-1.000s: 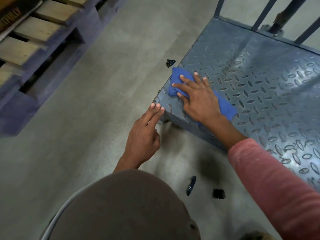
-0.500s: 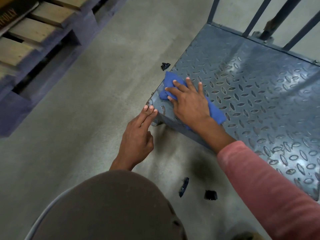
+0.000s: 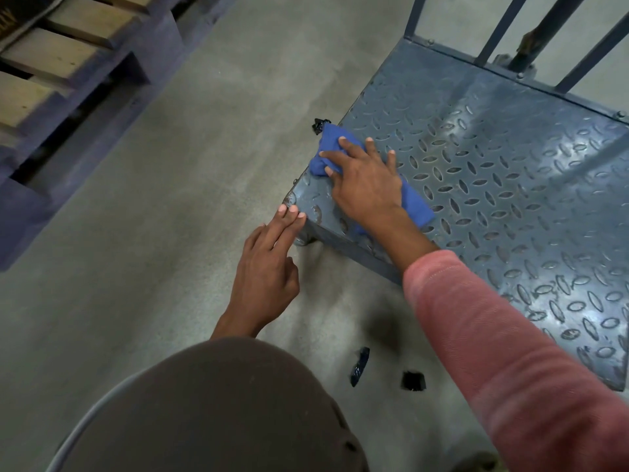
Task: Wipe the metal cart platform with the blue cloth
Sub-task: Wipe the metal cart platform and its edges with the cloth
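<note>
Concrete floor (image 3: 170, 233) filled the left and middle of the frame, grey and bare-looking. Lowest in the frame, a brown-clad knee (image 3: 221, 403) bulged up from the bottom edge, and a pink sleeve (image 3: 510, 352) ran in from the lower right. Two black scraps (image 3: 360, 366) lay on the floor between knee and sleeve.

Above the knee, the left hand (image 3: 265, 270) reached up the frame with its fingers (image 3: 289, 216) straight and together, holding nothing, their tips touching the near corner of the platform (image 3: 493, 182). Just past that corner the right hand (image 3: 364, 185) lay flat, fingers spread and uncurled, pressing down on the cloth (image 3: 417, 206). That blue cloth sat bunched on the platform's left edge near the corner, one end showing beyond the fingertips and the other beside the wrist. A third black scrap (image 3: 320, 126) lay on the floor touching or just beside the cloth's far end.

Patterned grey metal stretched across the right of the frame, with upright rails (image 3: 497, 32) at its far edge, upper right. In the upper left stood a pallet (image 3: 68, 63) with pale boards on a dark frame.
</note>
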{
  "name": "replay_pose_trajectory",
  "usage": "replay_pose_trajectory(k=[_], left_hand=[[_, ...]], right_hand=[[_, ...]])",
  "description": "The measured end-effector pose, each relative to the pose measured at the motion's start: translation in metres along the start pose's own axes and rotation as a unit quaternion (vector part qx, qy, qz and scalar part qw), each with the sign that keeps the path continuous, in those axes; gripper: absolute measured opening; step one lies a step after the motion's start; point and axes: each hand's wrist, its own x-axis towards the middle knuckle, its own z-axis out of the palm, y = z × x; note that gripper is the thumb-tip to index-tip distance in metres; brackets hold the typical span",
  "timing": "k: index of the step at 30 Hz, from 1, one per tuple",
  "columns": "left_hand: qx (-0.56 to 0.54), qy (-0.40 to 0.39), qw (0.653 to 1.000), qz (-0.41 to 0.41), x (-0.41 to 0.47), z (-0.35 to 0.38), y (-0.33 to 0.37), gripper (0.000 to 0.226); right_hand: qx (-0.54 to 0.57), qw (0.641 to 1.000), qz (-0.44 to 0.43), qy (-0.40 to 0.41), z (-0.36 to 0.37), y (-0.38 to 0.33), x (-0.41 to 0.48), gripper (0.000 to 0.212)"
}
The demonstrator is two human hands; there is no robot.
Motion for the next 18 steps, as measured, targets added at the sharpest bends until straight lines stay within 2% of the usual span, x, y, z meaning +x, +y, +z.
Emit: replay_pose_trajectory(k=[3,8,10,13,14,16,18], left_hand=[[0.003,0.0,1.0,0.003,0.001,-0.001,-0.001,0.085],[0.0,-0.004,1.0,0.003,0.0,-0.002,0.0,0.085],[0.003,-0.006,1.0,0.003,0.0,-0.003,-0.001,0.084],[0.011,-0.013,1.0,0.011,0.001,-0.005,-0.004,0.084],[0.013,-0.015,1.0,0.014,0.001,-0.005,-0.005,0.084],[0.014,-0.015,1.0,0.016,0.001,-0.005,-0.005,0.085],[0.01,-0.008,1.0,0.015,0.002,-0.004,-0.004,0.085]], right_hand=[[0.054,0.998,-0.028,-0.003,0.008,0.002,0.002,0.043],[0.101,0.981,-0.164,-0.013,0.01,0.026,-0.043,0.046],[0.103,0.988,-0.114,0.019,0.009,0.046,-0.052,0.047],[0.114,0.988,0.073,0.073,0.005,0.069,-0.046,0.053],[0.108,0.986,0.106,0.077,0.004,0.07,-0.043,0.055],[0.094,0.989,0.091,0.067,0.006,0.058,-0.046,0.055],[0.1,0.994,0.016,0.051,0.008,0.04,-0.055,0.052]])
